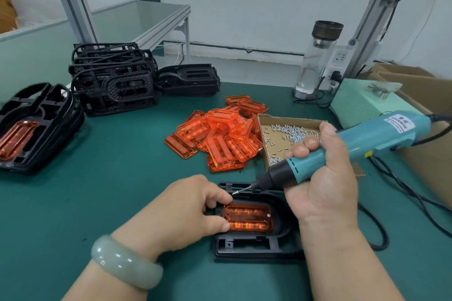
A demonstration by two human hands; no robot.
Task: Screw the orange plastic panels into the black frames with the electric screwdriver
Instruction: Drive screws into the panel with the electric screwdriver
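Head view, single frame.

- Black frame (256,244) lies flat on the green desk (122,178), near edge, just R of centre. Rounded end to the R.
- Orange panel (247,220) sits in the frame's recess. Long axis runs L–R across the view. One screw head (268,215) shows at its R end.
- Left grip (193,205): fingers and thumb curled, pinching the panel's L end, a finger at the far corner and the thumb at the near corner. Pale green bangle (124,261) on that wrist.
- Right grip (322,193): closed round the electric screwdriver (354,144), fingers wrapped on the teal barrel just behind the black nose.
- Driver's long axis slants from upper R, cable end, to lower L, bit end. Bit points down-left at the frame's far rim, close to the left grip's index finger. Small screw seems to sit on the bit tip (236,192); contact w/ the frame can't be told.
- Loose heap of orange panels (220,137) mid-desk, beyond the frame. Cardboard tray (291,118) of screws just R of it, touching the heap.
- Far L: stack of bare black frames (112,80), w/ one more frame (188,78) beside it.
- Near L: frames w/ panel fitted (36,127), tilted.
- Back R: glass bottle (315,61), pale green power box (367,102).
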